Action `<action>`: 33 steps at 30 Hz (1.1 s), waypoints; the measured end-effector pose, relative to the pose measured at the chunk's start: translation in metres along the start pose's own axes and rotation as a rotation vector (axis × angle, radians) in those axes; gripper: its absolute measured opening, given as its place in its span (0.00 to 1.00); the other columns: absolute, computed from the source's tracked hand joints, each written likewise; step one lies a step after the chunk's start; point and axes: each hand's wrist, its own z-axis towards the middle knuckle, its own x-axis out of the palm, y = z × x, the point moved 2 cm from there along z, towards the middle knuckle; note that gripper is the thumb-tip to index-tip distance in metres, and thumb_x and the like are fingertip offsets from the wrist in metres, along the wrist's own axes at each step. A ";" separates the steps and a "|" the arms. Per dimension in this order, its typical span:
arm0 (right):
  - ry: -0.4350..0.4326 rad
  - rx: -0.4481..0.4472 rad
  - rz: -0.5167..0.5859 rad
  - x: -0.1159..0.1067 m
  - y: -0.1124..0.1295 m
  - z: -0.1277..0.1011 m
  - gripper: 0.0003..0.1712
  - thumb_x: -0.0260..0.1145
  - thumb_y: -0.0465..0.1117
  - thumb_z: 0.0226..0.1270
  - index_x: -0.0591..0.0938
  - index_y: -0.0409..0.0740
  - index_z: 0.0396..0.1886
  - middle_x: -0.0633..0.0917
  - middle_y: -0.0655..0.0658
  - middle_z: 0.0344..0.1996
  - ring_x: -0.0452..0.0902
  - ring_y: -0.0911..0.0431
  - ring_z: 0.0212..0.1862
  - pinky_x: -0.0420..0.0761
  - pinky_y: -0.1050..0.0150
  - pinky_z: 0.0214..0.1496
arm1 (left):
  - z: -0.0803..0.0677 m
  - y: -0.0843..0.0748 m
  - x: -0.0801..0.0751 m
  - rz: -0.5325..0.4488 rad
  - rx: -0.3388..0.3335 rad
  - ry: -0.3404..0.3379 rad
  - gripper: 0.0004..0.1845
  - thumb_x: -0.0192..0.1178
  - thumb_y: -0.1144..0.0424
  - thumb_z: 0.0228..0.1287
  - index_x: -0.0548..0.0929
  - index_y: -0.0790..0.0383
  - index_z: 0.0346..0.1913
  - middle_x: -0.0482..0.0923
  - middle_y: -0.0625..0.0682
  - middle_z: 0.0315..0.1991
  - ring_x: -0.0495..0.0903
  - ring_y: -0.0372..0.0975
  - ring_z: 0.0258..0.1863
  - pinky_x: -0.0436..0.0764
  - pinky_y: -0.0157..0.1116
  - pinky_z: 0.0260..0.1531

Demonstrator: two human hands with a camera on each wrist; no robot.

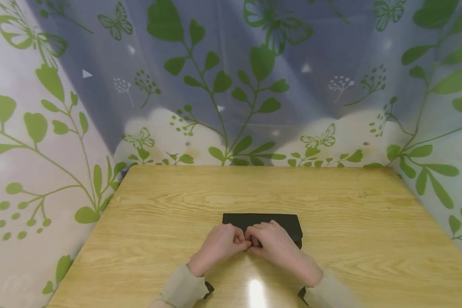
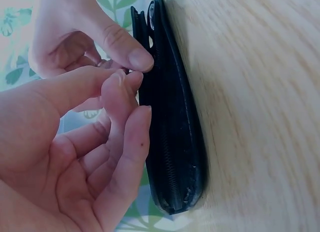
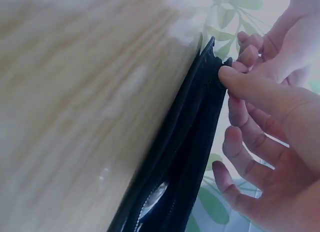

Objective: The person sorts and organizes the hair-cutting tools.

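A black zip wallet (image 1: 262, 221) lies flat on the wooden table (image 1: 158, 205), just beyond both hands. My left hand (image 1: 225, 243) and right hand (image 1: 274, 240) meet at its near edge with fingers curled. In the left wrist view the left hand (image 2: 127, 87) pinches at the wallet (image 2: 172, 142) edge with thumb and forefinger, and the right thumb (image 2: 135, 56) presses the same edge. In the right wrist view the right hand (image 3: 250, 92) has its thumb on the wallet (image 3: 187, 134) rim, where the zip teeth show. What the fingertips pinch is hidden.
A curtain (image 1: 231, 85) printed with green leaves and butterflies closes in the table on the back and both sides. Bare wood lies left, right and beyond the wallet. A bright glare spot (image 1: 256, 291) sits between my sleeves.
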 end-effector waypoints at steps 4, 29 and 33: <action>0.003 0.002 -0.007 0.001 0.002 0.002 0.15 0.82 0.42 0.53 0.80 0.56 0.25 0.74 0.64 0.16 0.60 0.71 0.20 0.66 0.67 0.33 | 0.000 0.001 0.001 -0.017 -0.002 -0.004 0.13 0.72 0.61 0.61 0.85 0.58 0.21 0.81 0.44 0.19 0.67 0.25 0.15 0.69 0.25 0.17; 0.008 0.141 -0.013 -0.003 0.009 -0.004 0.15 0.78 0.33 0.53 0.78 0.48 0.23 0.74 0.56 0.13 0.65 0.66 0.17 0.68 0.69 0.20 | 0.019 0.010 -0.004 0.235 0.027 0.118 0.44 0.78 0.51 0.54 0.71 0.60 0.72 0.68 0.63 0.71 0.67 0.56 0.70 0.71 0.53 0.66; 0.012 0.190 -0.008 -0.002 0.008 -0.005 0.16 0.79 0.33 0.53 0.77 0.48 0.21 0.74 0.56 0.13 0.65 0.65 0.17 0.65 0.70 0.17 | 0.021 0.010 -0.002 0.261 0.014 0.146 0.43 0.77 0.51 0.56 0.72 0.64 0.71 0.69 0.65 0.70 0.69 0.56 0.69 0.71 0.52 0.66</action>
